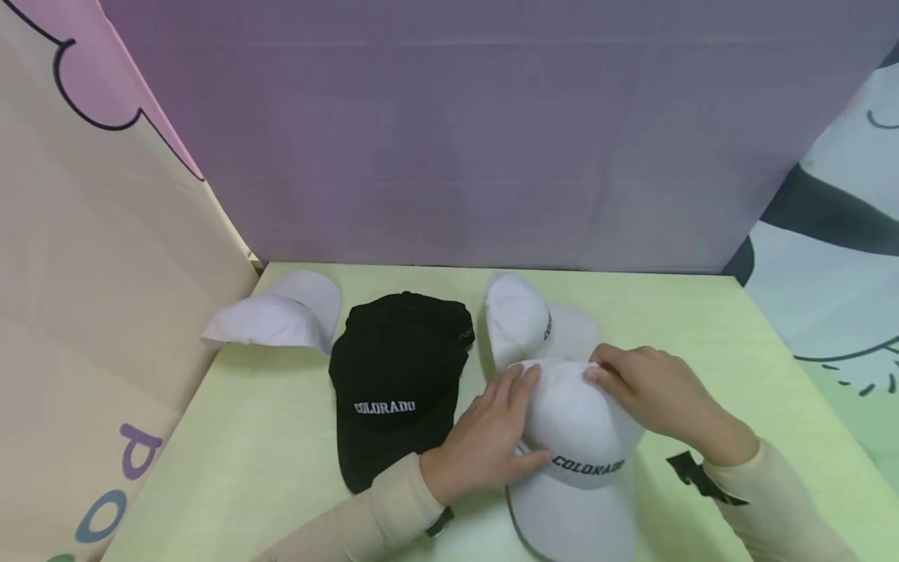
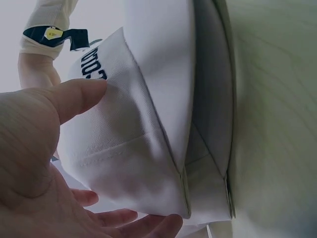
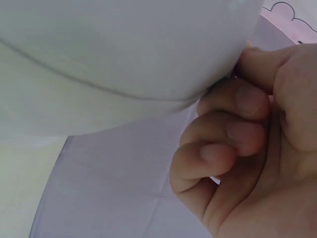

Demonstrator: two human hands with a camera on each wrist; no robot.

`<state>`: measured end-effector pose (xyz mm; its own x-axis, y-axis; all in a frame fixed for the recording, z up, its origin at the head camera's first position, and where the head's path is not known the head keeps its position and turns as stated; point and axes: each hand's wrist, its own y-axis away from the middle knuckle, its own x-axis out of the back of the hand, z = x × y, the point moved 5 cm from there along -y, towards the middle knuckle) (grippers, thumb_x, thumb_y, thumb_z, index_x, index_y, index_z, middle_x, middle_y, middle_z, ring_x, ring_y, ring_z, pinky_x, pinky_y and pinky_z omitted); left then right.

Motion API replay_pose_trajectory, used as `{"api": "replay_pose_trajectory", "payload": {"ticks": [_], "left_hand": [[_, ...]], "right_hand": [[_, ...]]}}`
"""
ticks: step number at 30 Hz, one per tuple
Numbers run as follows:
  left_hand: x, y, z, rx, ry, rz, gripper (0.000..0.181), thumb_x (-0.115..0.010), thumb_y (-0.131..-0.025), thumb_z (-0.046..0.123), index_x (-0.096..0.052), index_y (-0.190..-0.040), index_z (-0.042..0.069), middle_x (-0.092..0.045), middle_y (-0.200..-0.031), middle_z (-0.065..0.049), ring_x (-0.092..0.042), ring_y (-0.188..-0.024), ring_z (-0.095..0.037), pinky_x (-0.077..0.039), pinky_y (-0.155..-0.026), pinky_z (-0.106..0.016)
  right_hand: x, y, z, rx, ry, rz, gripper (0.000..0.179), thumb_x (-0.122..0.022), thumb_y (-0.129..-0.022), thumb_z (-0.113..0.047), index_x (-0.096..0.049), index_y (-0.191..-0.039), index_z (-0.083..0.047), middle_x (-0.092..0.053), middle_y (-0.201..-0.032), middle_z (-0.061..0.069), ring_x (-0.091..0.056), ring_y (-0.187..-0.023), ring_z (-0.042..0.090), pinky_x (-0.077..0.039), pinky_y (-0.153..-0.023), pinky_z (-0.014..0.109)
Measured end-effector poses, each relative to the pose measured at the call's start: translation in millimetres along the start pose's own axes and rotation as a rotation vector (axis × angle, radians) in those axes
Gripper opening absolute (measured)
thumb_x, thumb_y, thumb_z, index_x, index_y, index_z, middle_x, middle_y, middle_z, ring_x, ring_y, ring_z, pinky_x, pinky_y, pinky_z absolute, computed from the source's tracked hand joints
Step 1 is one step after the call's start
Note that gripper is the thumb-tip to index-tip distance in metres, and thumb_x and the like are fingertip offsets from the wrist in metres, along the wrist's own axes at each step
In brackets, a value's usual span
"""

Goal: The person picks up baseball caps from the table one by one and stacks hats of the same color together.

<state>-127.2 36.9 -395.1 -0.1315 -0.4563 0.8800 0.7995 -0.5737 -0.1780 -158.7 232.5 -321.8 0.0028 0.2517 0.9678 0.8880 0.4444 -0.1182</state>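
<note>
A white baseball cap (image 1: 583, 421) with dark COLORADO lettering faces the near edge, stacked over another white cap (image 2: 210, 89) whose brim shows below it in the left wrist view. My left hand (image 1: 488, 441) rests along the cap's left side, fingers fairly straight, the thumb (image 2: 81, 96) beside the lettering. At the back right of the crown, my right hand (image 1: 649, 390) pinches the upper cap's edge between thumb and curled fingers (image 3: 225, 126). Behind the stack lies a white cap (image 1: 516, 316) turned sideways, partly hidden by the front one.
A black COLORADO cap (image 1: 403, 367) lies left of the stack, its brim toward me. Farther left, a white cap (image 1: 274, 312) sits by the cream side panel (image 1: 91, 257). The light green table (image 1: 267, 437) ends at a purple backdrop (image 1: 449, 140).
</note>
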Motion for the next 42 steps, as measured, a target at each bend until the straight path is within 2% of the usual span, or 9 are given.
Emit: {"api": "replay_pose_trajectory", "payload": {"ticks": [7, 14, 17, 28, 32, 36, 42], "left_hand": [[-3.2, 0.8, 2.5, -0.007, -0.073, 0.028, 0.105, -0.080, -0.085, 0.050, -0.021, -0.161, 0.009, -0.031, -0.161, -0.022, -0.043, -0.145, -0.038, -0.052, -0.103, -0.047], [-4.3, 3.9, 9.6, -0.101, -0.232, 0.125, 0.100, -0.083, -0.082, 0.049, -0.030, -0.159, 0.013, -0.035, -0.156, -0.024, -0.049, -0.138, -0.041, -0.053, -0.100, -0.046], [-5.5, 5.2, 11.9, -0.132, -0.265, 0.130, 0.101, -0.084, -0.081, 0.049, -0.030, -0.159, 0.015, -0.035, -0.156, -0.024, -0.048, -0.138, -0.042, -0.053, -0.102, -0.046], [-8.5, 6.0, 12.5, -0.182, -0.258, 0.110, 0.112, -0.082, -0.078, 0.061, -0.023, -0.162, 0.017, -0.034, -0.158, -0.025, -0.046, -0.141, -0.045, -0.051, -0.105, -0.048], [-10.6, 5.5, 10.5, -0.172, -0.242, 0.088, 0.112, -0.081, -0.078, 0.062, -0.023, -0.163, 0.017, -0.034, -0.158, -0.026, -0.044, -0.142, -0.046, -0.050, -0.106, -0.049], [-12.4, 5.5, 9.4, -0.150, -0.214, 0.053, 0.111, -0.081, -0.079, 0.062, -0.022, -0.163, 0.019, -0.032, -0.160, -0.025, -0.042, -0.144, -0.047, -0.050, -0.107, -0.050], [-12.9, 5.1, 8.6, -0.137, -0.208, 0.039, 0.109, -0.080, -0.080, 0.061, -0.023, -0.162, 0.020, -0.031, -0.161, -0.025, -0.041, -0.144, -0.047, -0.050, -0.107, -0.050]], "right_hand": [[-12, -3.7, 6, -0.018, -0.020, 0.008, 0.015, -0.064, -0.101, -0.029, -0.065, -0.100, -0.014, -0.067, -0.077, -0.004, -0.056, -0.063, 0.004, -0.046, -0.053, 0.026], [-24, -8.4, 12, -0.060, -0.060, -0.027, 0.018, -0.061, -0.103, -0.029, -0.065, -0.103, -0.011, -0.066, -0.076, -0.003, -0.054, -0.060, 0.004, -0.045, -0.052, 0.024], [-28, -9.3, 13, -0.066, -0.062, -0.028, 0.018, -0.061, -0.103, -0.028, -0.065, -0.102, -0.011, -0.065, -0.075, -0.003, -0.054, -0.060, 0.004, -0.045, -0.051, 0.025], [-29, -11.7, 15, -0.078, -0.070, -0.045, 0.018, -0.061, -0.103, -0.028, -0.066, -0.105, -0.011, -0.068, -0.078, -0.002, -0.057, -0.062, 0.005, -0.047, -0.052, 0.026], [-27, -13.0, 15, -0.090, -0.075, -0.068, 0.021, -0.062, -0.103, -0.029, -0.067, -0.109, -0.010, -0.068, -0.076, -0.002, -0.057, -0.061, 0.005, -0.047, -0.051, 0.025], [-20, -16.7, 12, -0.082, -0.076, -0.092, 0.019, -0.063, -0.102, -0.028, -0.066, -0.110, -0.011, -0.059, -0.068, -0.006, -0.052, -0.056, 0.006, -0.044, -0.048, 0.025], [-10, -31.8, 12, -0.044, -0.064, -0.125, 0.017, -0.065, -0.099, -0.025, -0.065, -0.110, -0.012, -0.055, -0.068, -0.006, -0.048, -0.056, 0.007, -0.042, -0.050, 0.026]]}}
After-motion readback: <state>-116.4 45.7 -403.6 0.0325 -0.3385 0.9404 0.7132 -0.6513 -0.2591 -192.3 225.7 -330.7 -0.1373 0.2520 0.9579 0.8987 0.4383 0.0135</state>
